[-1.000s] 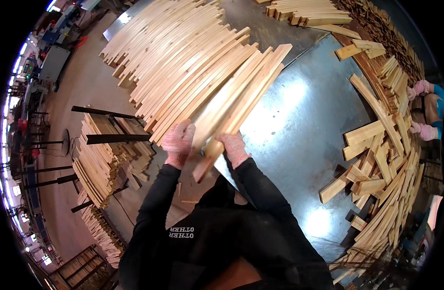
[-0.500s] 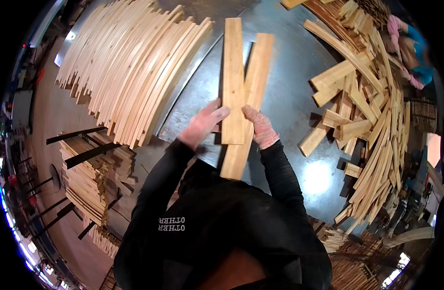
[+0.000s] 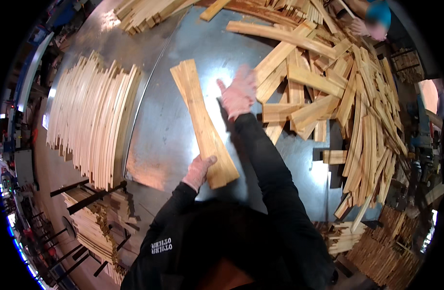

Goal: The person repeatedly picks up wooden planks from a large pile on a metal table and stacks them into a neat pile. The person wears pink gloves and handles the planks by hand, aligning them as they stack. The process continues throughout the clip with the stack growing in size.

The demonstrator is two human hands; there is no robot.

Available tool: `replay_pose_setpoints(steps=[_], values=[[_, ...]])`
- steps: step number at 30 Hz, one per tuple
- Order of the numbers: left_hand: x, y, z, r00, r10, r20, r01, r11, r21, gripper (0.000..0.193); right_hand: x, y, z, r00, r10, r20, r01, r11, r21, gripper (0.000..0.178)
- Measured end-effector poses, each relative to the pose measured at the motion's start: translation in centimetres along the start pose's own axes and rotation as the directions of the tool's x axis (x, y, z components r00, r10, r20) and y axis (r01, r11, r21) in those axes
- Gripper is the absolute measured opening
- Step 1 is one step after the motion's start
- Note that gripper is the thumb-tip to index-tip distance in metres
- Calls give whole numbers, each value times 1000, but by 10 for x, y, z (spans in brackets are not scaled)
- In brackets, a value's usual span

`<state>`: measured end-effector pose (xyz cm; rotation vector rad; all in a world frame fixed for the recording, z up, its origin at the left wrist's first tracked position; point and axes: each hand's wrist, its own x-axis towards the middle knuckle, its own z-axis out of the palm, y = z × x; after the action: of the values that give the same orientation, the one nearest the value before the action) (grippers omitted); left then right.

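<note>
Two short wooden boards point(image 3: 202, 125) lie crossed, one over the other, above the metal table. My left hand point(image 3: 198, 173), in a pale glove, grips them near their close end with the thumb on top. Held out over the table to the right of the boards is my right hand point(image 3: 239, 92), gloved too. Its fingers are spread, slightly blurred, with nothing in them. The tips come near a loose heap of boards point(image 3: 314, 79), but whether they touch it I cannot tell.
A neat row of wooden strips point(image 3: 94, 121) stands at the left of the metal table point(image 3: 159, 106), with more strips point(image 3: 149, 12) at the far left. Stacked wood point(image 3: 94, 232) rests on dark bars below. At the far right, another person's hand point(image 3: 362, 28) is by the heap.
My right hand has let go of the boards and reached away towards the heap. The boards have tilted leftward at their far end, still in my left hand. The view has shifted right.
</note>
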<state>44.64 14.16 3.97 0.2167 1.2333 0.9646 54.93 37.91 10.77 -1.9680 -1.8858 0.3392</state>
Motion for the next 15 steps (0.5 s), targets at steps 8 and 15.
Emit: replay_pose_setpoints(steps=[8, 15], values=[[4, 3, 3, 997, -46, -61, 48, 998, 30, 52, 108, 85, 31, 861, 504, -63, -508, 851, -130, 106], [14, 21, 2, 977, -30, 213, 114, 912, -395, 71, -146, 60, -34, 976, -152, 156, 125, 977, 173, 96]])
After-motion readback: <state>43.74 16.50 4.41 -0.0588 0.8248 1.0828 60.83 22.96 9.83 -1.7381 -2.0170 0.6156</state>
